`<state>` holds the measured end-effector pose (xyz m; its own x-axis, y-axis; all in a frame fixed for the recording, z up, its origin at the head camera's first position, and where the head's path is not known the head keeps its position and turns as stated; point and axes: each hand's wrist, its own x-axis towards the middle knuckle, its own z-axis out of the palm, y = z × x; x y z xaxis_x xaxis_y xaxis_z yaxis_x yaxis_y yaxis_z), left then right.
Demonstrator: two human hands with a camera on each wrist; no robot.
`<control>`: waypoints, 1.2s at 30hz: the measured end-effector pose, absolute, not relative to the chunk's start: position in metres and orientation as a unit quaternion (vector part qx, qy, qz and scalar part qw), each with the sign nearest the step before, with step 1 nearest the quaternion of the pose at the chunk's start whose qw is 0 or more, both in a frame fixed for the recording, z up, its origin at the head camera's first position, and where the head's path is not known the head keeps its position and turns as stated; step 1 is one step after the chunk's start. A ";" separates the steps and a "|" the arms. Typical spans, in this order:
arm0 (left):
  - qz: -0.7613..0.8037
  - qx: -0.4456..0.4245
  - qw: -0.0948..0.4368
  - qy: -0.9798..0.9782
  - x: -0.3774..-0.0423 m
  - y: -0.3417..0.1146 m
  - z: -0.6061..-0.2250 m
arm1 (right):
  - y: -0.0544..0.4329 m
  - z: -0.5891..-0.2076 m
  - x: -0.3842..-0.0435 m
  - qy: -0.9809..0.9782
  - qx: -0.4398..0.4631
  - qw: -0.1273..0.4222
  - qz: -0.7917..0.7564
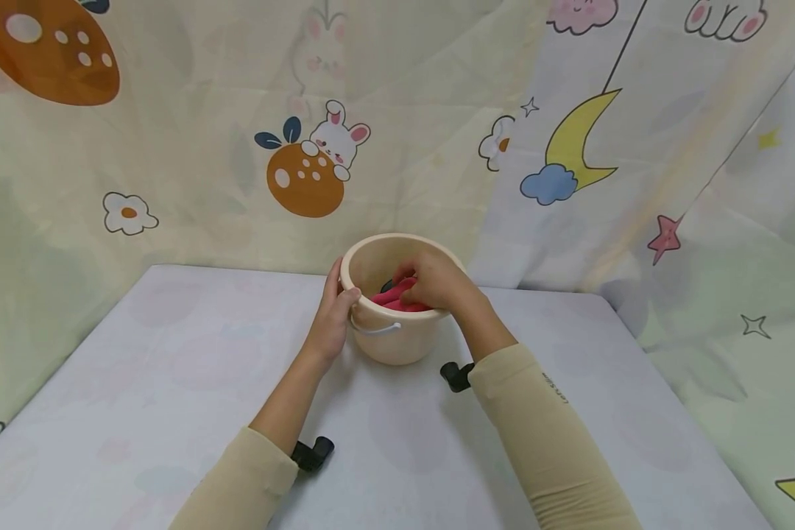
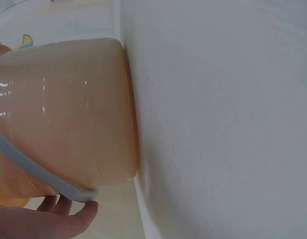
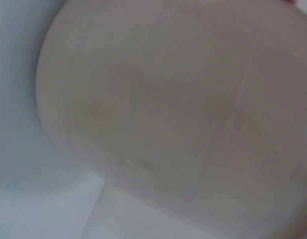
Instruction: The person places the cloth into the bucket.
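A cream plastic bucket (image 1: 397, 342) stands upright at the far middle of the table, its pale handle (image 1: 377, 329) hanging against the front. My left hand (image 1: 331, 316) grips the bucket's left side, thumb near the rim; in the left wrist view its fingers touch the side by the handle's end. Over the rim, my right hand (image 1: 433, 280) reaches inside, its curled fingers holding a pinkish-red thing (image 1: 392, 296) of unclear kind. Beside that lies a dark thing (image 1: 387, 285), mostly hidden. The right wrist view shows mainly the bucket's outer wall (image 3: 168, 109).
The white table (image 1: 172, 390) runs back to a cloth backdrop (image 1: 199, 184) printed with cartoon figures, close behind the bucket. Black wrist mounts (image 1: 313, 454) stick out from both sleeves over the table.
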<state>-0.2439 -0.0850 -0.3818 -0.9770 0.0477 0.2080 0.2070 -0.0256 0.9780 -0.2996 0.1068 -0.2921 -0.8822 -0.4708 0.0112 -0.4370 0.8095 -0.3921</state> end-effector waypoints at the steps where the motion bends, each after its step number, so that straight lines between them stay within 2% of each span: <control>1: -0.710 -0.091 0.056 -0.696 -0.244 -0.085 -0.382 | 0.107 -0.292 -0.300 0.950 -0.236 0.045 -0.199; 8: -0.710 -0.086 0.053 -0.697 -0.243 -0.085 -0.384 | 0.108 -0.295 -0.298 0.944 -0.235 0.039 -0.228; 18: -0.714 -0.086 0.055 -0.693 -0.246 -0.085 -0.382 | 0.109 -0.295 -0.295 0.942 -0.227 -0.024 -0.248; 26: -0.702 -0.068 0.050 -0.707 -0.250 -0.088 -0.381 | 0.111 -0.300 -0.293 0.915 -0.238 -0.107 -0.308; 36: -0.666 -0.060 0.056 -0.741 -0.247 -0.095 -0.379 | 0.118 -0.302 -0.285 0.905 -0.275 -0.187 -0.265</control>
